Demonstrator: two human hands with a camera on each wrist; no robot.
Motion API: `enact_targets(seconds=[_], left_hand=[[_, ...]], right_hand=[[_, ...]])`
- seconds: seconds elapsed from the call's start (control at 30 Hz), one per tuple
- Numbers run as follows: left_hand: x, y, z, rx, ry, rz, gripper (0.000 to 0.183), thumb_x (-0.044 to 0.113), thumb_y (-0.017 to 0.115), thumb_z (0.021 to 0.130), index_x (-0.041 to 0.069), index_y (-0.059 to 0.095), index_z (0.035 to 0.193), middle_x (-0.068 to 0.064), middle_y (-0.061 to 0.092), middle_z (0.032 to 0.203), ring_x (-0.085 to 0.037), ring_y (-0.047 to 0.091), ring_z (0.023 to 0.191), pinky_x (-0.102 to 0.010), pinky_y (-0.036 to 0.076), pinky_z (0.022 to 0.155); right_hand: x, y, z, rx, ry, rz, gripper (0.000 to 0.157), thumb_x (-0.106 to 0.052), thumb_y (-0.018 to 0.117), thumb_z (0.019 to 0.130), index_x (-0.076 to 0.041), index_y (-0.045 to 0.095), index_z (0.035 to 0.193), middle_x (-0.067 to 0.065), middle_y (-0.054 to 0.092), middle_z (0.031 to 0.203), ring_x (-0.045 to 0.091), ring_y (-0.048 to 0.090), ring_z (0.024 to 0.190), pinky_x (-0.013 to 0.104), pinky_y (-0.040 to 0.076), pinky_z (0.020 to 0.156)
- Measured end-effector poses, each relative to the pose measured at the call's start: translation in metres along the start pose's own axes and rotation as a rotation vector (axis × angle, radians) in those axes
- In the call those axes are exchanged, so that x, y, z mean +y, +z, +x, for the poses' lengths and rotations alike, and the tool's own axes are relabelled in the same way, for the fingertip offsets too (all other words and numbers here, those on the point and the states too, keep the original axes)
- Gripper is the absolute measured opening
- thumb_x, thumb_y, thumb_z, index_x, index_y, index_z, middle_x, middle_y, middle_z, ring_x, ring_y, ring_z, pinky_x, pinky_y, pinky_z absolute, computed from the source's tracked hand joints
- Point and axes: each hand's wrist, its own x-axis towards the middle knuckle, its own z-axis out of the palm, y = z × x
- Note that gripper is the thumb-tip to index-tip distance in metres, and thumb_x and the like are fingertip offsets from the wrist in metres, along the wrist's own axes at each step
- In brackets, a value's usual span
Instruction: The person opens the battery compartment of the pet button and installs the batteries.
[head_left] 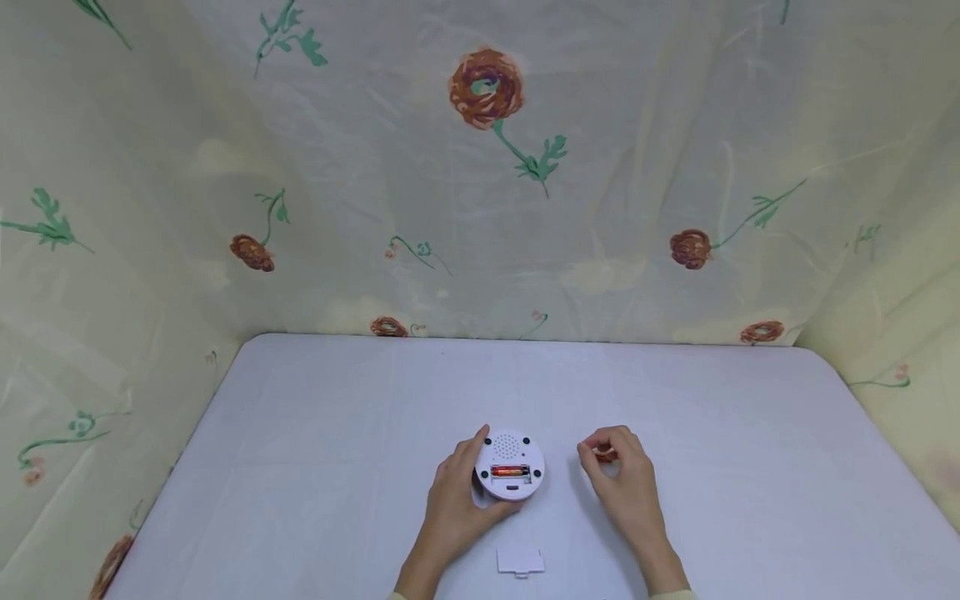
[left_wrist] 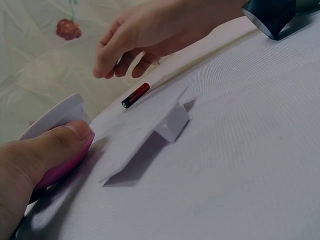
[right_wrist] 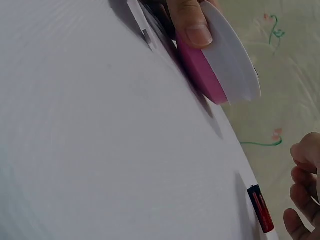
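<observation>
Left hand (head_left: pixel 459 498) grips a round device (head_left: pixel 511 457), fingers along its left edge, thumb along the edge nearest the person. The device sits on the inner side of that hand, underside up: smooth white plastic, a perforated disc of small holes, four dark round feet, an uncovered rectangular bay. A red-and-black battery (head_left: pixel 510 472) lies crosswise in the bay's far half. From the wrists, a glossy magenta side shows beneath the white rim.

Right hand (head_left: pixel 621 477) grips nothing; fingers loosely bent, thumb near the index finger. Under its fingertips, apart from them, a loose battery (left_wrist: pixel 135 96) rests on the table: a slim cylinder, dark at one end, red at the other.

Nearer the person than the left thumb: a thin white cover (head_left: pixel 520 560), flat, with a small clip on one edge. White cloth (head_left: pixel 337 467) under everything, finely ribbed close up; behind, a creased sheet (head_left: pixel 360 167) printed with flowers.

Hard to make out: the loose battery, mostly behind the right fingers from the head (only an orange-red sliver shows). Right hand cut off at its own wrist view's edge. Battery labels too small to read.
</observation>
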Motion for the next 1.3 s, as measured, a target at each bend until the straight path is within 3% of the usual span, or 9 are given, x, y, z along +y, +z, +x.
enact_targets(seconds=[0.17,0.33,0.5,0.7,1.3], left_hand=[[-0.001,0.000,0.000,0.018,0.018,-0.001,0.103,0.040,0.086,0.063,0.025,0.030,0.148,0.002,0.051,0.136,-0.028,0.048,0.124,-0.051,0.042,0.100],[-0.001,0.000,0.000,0.011,0.021,0.002,0.104,0.041,0.086,0.062,0.024,0.030,0.148,0.002,0.051,0.136,-0.027,0.048,0.124,-0.051,0.042,0.100],[-0.001,0.000,0.000,0.008,0.023,0.015,0.104,0.042,0.085,0.062,0.024,0.030,0.148,0.002,0.051,0.136,-0.027,0.049,0.124,-0.051,0.042,0.099],[-0.001,0.000,0.001,0.002,0.018,0.026,0.105,0.042,0.085,0.063,0.025,0.028,0.149,0.002,0.050,0.137,-0.027,0.049,0.124,-0.051,0.042,0.099],[0.000,0.000,0.000,0.003,0.014,0.022,0.104,0.043,0.085,0.063,0.025,0.029,0.149,0.001,0.051,0.137,-0.024,0.048,0.125,-0.049,0.041,0.102]], right_hand=[[0.004,-0.002,0.000,-0.036,0.024,-0.019,0.013,-0.006,0.070,0.082,-0.011,0.063,0.091,-0.002,0.059,0.093,0.011,0.050,0.089,0.023,0.043,0.078],[0.011,-0.001,-0.002,-0.066,0.033,-0.037,0.023,-0.007,0.068,0.082,-0.010,0.064,0.104,0.005,0.058,0.106,0.020,0.046,0.102,0.041,0.031,0.090],[0.019,0.002,-0.004,-0.083,0.012,-0.122,0.031,-0.012,0.072,0.079,-0.010,0.065,0.109,0.010,0.056,0.108,0.029,0.045,0.105,0.054,0.025,0.094],[0.025,0.004,-0.005,-0.090,-0.020,-0.178,0.024,-0.014,0.074,0.078,-0.010,0.068,0.101,0.010,0.057,0.105,0.030,0.045,0.104,0.055,0.025,0.093],[0.025,0.004,-0.005,-0.057,-0.039,-0.160,0.014,-0.008,0.075,0.077,-0.011,0.068,0.089,0.008,0.060,0.099,0.029,0.049,0.098,0.056,0.028,0.093]])
